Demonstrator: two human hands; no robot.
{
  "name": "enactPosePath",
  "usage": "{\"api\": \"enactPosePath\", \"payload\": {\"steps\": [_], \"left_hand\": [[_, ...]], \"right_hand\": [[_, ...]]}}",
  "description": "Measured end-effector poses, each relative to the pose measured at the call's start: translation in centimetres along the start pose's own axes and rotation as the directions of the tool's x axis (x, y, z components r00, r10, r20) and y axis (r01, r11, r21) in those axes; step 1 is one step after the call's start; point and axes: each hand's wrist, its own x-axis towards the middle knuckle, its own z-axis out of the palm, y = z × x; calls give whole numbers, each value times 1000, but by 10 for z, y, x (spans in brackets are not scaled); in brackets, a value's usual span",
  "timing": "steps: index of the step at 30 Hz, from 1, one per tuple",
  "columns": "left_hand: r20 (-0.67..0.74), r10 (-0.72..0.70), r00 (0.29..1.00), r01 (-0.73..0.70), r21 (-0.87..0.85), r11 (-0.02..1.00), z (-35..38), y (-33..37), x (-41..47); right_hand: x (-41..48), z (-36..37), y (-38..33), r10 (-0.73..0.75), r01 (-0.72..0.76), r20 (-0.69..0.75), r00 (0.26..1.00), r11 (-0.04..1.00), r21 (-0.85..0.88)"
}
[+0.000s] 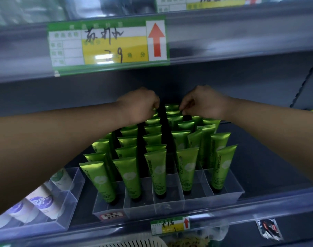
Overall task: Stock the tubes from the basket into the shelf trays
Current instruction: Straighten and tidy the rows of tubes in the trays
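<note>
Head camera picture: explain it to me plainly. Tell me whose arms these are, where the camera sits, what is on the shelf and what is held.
No machine here: a person wears one camera on the head, looking down at bare arms. The left hand and right hand reach to the back of a clear divided tray on a shop shelf, filled with upright green tubes. Fingers pinch at the rear tubes; whether one is gripped is unclear. Another clear tray with white tubes sits left. A basket rim shows below.
</note>
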Motion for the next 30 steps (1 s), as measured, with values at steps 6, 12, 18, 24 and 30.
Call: {"api": "enactPosePath", "payload": {"steps": [6, 12, 18, 24, 30], "left_hand": [[-14, 113, 993, -114, -126, 985, -8, 43, -10], [61, 113, 992, -105, -128, 986, 1, 63, -21], [57, 30, 998, -25, -80, 997, 6, 62, -23], [34, 22, 999, -20, -80, 997, 7, 59, -23], [17, 59, 998, -58, -33, 998, 9, 58, -23]], "right_hand": [[-17, -5, 2, 21, -23, 108, 994, 1000, 20], [-22, 4, -1, 22, -10, 114, 993, 995, -104], [-18, 9, -2, 27, -19, 72, 997, 993, -114], [-16, 13, -6, 22, -18, 45, 999, 997, -76], [-12, 18, -9, 8, -8, 9, 1000, 999, -49]]}}
